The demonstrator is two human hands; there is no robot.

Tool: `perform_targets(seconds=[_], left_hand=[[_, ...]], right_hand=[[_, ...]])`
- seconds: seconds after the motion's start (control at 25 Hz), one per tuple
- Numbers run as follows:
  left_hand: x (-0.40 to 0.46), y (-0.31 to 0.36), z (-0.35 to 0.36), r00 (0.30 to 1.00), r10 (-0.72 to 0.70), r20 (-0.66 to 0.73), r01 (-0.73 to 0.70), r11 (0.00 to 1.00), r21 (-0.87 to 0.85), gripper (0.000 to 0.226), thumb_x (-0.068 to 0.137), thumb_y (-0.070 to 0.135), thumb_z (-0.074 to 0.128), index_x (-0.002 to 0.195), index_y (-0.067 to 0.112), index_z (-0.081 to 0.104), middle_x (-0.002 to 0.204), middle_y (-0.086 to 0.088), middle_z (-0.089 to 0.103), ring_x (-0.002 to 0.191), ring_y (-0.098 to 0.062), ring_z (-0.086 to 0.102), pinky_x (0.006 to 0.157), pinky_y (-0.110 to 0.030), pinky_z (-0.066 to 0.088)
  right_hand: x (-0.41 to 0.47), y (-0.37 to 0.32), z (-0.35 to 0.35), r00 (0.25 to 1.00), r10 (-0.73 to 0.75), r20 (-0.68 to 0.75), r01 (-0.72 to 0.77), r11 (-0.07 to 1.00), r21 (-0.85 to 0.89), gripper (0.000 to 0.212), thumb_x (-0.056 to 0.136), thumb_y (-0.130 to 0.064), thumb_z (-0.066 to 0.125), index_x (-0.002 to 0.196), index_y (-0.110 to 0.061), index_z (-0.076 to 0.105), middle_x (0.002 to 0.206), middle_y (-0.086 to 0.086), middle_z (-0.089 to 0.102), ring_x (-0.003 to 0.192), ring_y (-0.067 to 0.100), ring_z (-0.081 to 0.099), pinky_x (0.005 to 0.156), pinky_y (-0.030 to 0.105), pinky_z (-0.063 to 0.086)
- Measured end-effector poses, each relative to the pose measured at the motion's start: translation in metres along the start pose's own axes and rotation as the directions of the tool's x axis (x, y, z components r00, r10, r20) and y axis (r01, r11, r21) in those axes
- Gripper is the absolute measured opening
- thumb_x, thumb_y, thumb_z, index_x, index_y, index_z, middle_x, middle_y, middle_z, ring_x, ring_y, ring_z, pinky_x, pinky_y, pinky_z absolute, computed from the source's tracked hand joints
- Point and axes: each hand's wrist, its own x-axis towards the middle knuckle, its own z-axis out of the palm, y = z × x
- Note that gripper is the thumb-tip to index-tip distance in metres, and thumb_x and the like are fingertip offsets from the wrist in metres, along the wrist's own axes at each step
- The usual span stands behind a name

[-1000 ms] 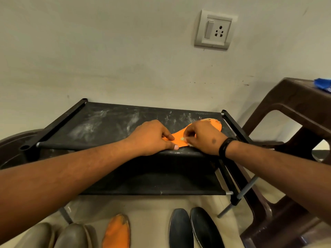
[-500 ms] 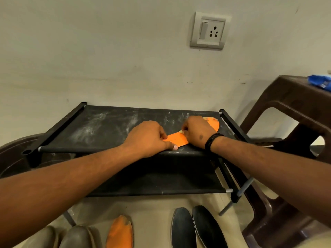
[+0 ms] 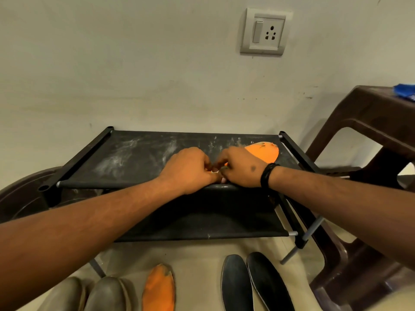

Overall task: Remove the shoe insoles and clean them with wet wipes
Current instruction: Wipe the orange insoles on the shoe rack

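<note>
— Both hands sit on the top shelf of the black shoe rack [image 3: 139,158], close together at its near edge. What is the left hand [image 3: 190,169] doing?

— Its fingers are curled down over the near end of the orange insole [image 3: 263,152], pressing and pinching it against the fabric. A fingertip or thumb tip shows pale between the two hands.

— And the right hand [image 3: 241,168]?

— It lies on the same insole, fingers bent inward toward the left hand. Something small and pale seems caught under the fingertips, but whether it is a wipe cannot be told from the head view. A black band [image 3: 268,175] circles that wrist.

— Where exactly is the insole?

— Flat on the top shelf, toward its right side. Only the rounded far end shows beyond the right hand, with dark marks at its edge; the rest is covered by the hands.

— What lies below?

— On the floor, a second orange insole [image 3: 159,288] with a dirty tip, a pair of dark insoles [image 3: 253,283] side by side to its right, and a pair of grey-brown shoes [image 3: 89,295] to its left.

— Anything else?

— A brown plastic stool [image 3: 370,122] stands right of the rack with a blue packet [image 3: 404,89] on top, and a wall socket [image 3: 263,32] is on the wall above. White dusty smears cover the shelf fabric.
</note>
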Motion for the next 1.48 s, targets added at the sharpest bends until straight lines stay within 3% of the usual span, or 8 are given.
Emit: perform_targets(seconds=[0.2, 0.4, 0.6, 0.76, 0.96, 1.12, 1.28, 1.48], left_hand=[[-0.004, 0.002, 0.001, 0.990, 0.134, -0.039, -0.132, 0.990, 0.059, 0.039, 0.080, 0.066, 0.067, 0.089, 0.030, 0.082, 0.091, 0.009, 0.072, 0.087, -0.010, 0.063, 0.082, -0.038, 0.053], [0.000, -0.002, 0.003, 0.996, 0.094, -0.005, -0.094, 0.995, 0.031, 0.046, 0.078, 0.071, 0.062, 0.081, 0.029, 0.079, 0.077, 0.004, 0.070, 0.072, -0.012, 0.064, 0.070, -0.039, 0.055], [-0.002, 0.001, 0.001, 0.997, 0.077, 0.033, -0.077, 0.997, 0.000, 0.035, 0.085, 0.060, 0.066, 0.089, 0.029, 0.081, 0.092, 0.009, 0.074, 0.083, -0.009, 0.066, 0.076, -0.034, 0.056], [0.000, -0.001, 0.002, 0.997, 0.064, 0.033, -0.065, 0.998, 0.005, 0.038, 0.080, 0.065, 0.067, 0.085, 0.030, 0.080, 0.081, 0.008, 0.071, 0.075, -0.009, 0.065, 0.068, -0.034, 0.054], [-0.002, 0.002, 0.000, 0.997, 0.059, 0.040, -0.059, 0.998, -0.008, 0.031, 0.082, 0.059, 0.071, 0.088, 0.031, 0.081, 0.094, 0.012, 0.074, 0.085, -0.007, 0.065, 0.077, -0.031, 0.055], [-0.001, 0.000, 0.000, 0.998, 0.048, 0.031, -0.048, 0.999, 0.010, 0.032, 0.079, 0.061, 0.071, 0.090, 0.032, 0.081, 0.091, 0.011, 0.073, 0.080, -0.007, 0.065, 0.069, -0.028, 0.052], [-0.001, 0.001, 0.001, 0.998, 0.046, 0.039, -0.046, 0.999, -0.002, 0.033, 0.080, 0.061, 0.071, 0.089, 0.032, 0.081, 0.096, 0.012, 0.074, 0.087, -0.007, 0.065, 0.079, -0.032, 0.056], [0.001, -0.003, 0.001, 0.998, 0.045, 0.041, -0.045, 0.999, 0.011, 0.033, 0.077, 0.064, 0.071, 0.089, 0.035, 0.081, 0.092, 0.012, 0.074, 0.081, -0.007, 0.066, 0.075, -0.035, 0.057]], right_hand=[[0.015, 0.035, -0.005, 0.982, 0.150, -0.112, -0.171, 0.962, -0.212, 0.024, 0.086, -0.007, 0.060, 0.105, -0.012, 0.075, 0.110, 0.010, 0.070, 0.100, 0.026, 0.064, 0.089, 0.039, 0.053], [0.001, 0.008, -0.002, 0.999, -0.039, 0.030, 0.041, 0.995, -0.086, 0.024, 0.090, -0.012, 0.063, 0.112, -0.011, 0.073, 0.112, 0.004, 0.068, 0.103, 0.019, 0.062, 0.088, 0.025, 0.047], [0.014, 0.035, -0.012, 0.984, 0.138, -0.113, -0.155, 0.975, -0.156, 0.026, 0.090, -0.008, 0.059, 0.108, -0.018, 0.074, 0.119, 0.006, 0.068, 0.110, 0.022, 0.062, 0.096, 0.031, 0.048], [-0.001, 0.008, -0.010, 0.999, -0.028, 0.046, 0.031, 0.997, -0.071, 0.026, 0.092, -0.013, 0.058, 0.112, -0.017, 0.073, 0.112, -0.002, 0.069, 0.099, 0.014, 0.061, 0.084, 0.024, 0.044], [0.007, 0.037, -0.012, 0.965, 0.226, -0.135, -0.253, 0.936, -0.243, 0.025, 0.091, -0.015, 0.055, 0.110, -0.014, 0.072, 0.114, 0.010, 0.069, 0.103, 0.028, 0.064, 0.090, 0.036, 0.052], [-0.005, 0.010, -0.003, 1.000, -0.010, 0.030, 0.014, 0.990, -0.141, 0.025, 0.091, -0.014, 0.058, 0.108, -0.011, 0.075, 0.109, 0.004, 0.073, 0.098, 0.021, 0.066, 0.090, 0.034, 0.052], [0.006, 0.036, -0.014, 0.972, 0.218, -0.085, -0.232, 0.945, -0.229, 0.025, 0.090, -0.015, 0.055, 0.107, -0.014, 0.074, 0.111, 0.007, 0.071, 0.100, 0.027, 0.065, 0.090, 0.037, 0.053], [-0.009, 0.018, -0.008, 0.994, -0.027, 0.108, 0.037, 0.995, -0.095, 0.026, 0.095, -0.017, 0.054, 0.114, -0.018, 0.072, 0.101, -0.007, 0.069, 0.085, 0.013, 0.061, 0.078, 0.025, 0.045]])
